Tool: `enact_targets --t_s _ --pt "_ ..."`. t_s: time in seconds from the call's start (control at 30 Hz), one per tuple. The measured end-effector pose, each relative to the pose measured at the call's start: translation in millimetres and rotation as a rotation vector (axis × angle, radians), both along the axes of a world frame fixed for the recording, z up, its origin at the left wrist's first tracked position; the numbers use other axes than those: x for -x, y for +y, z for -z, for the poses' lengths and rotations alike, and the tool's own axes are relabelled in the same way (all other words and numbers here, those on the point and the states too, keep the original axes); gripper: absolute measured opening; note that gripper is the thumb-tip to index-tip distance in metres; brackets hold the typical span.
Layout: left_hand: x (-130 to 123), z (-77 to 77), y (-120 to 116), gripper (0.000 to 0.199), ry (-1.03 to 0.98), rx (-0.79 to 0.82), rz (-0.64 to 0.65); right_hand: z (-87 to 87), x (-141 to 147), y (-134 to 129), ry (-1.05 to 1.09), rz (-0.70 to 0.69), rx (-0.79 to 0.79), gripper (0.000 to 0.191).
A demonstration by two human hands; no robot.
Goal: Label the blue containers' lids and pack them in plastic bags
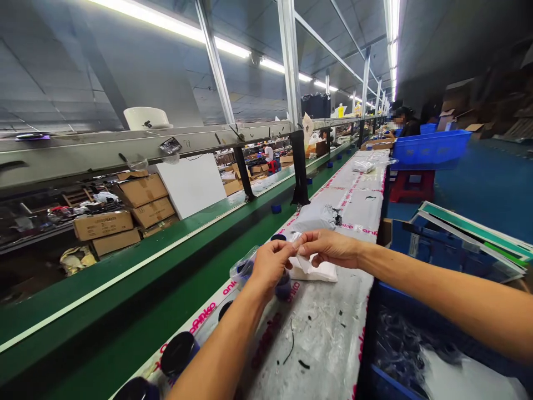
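My left hand (270, 262) and my right hand (331, 247) meet above the bench, fingertips pinched on a thin white sheet (305, 264) that hangs between them. Whether it is paper or a thin bag, I cannot tell. Under my right hand lies a stack of white sheets (327, 273). A dark blue cylinder (283, 288) stands just beneath my left hand, partly hidden by it. Near my left forearm are more blue cylinders with black tops (179, 353). Clear plastic (238, 269) lies left of my left hand.
A green conveyor belt (208, 272) runs along the left of the plastic-covered bench (325, 333). Beyond my hands lies a white packet (312, 216). Blue bins (428, 149) stand at right, one holding clear plastic. A metal shelf (216, 139) hangs over the belt. A person (408, 123) sits farther down.
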State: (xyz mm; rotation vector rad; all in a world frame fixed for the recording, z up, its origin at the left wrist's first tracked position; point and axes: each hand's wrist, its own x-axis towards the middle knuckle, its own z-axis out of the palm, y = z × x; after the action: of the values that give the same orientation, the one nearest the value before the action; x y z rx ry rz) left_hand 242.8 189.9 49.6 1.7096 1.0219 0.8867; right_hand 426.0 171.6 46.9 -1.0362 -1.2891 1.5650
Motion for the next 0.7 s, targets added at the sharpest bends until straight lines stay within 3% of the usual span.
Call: enact_targets --t_s 0.1,0.2,0.37,0.43,0.53,0.6,0.7 --pt "17 -3.9 -5 0.043 -0.035 0.013 -0.017 -3.3 7 2 0.045 -0.025 0.024 0.033" --pt "40 -10.0 -12 0.029 0.008 -0.058 -0.092 -6.8 22 2 0.169 0.059 0.0 0.03" --pt "94 -27.9 -29 0.008 0.142 -0.32 -0.274 -13.5 72 0 0.109 0.231 -0.229 0.021" --pt "119 -32.3 -36 0.004 0.222 -0.432 -0.35 -12.2 95 0 -0.034 0.284 -0.449 0.018" --pt "155 -25.7 -43 0.016 0.503 -0.596 -0.495 -2.8 121 3 -0.409 0.31 -0.991 0.007" --pt "172 -12.4 -46 0.028 0.759 -0.646 -0.515 7.3 134 6 -0.745 0.213 -1.313 0.007" --pt "184 10.6 -51 0.028 0.976 -0.622 -0.423 23.9 145 9 -1.194 0.02 -1.525 0.008"
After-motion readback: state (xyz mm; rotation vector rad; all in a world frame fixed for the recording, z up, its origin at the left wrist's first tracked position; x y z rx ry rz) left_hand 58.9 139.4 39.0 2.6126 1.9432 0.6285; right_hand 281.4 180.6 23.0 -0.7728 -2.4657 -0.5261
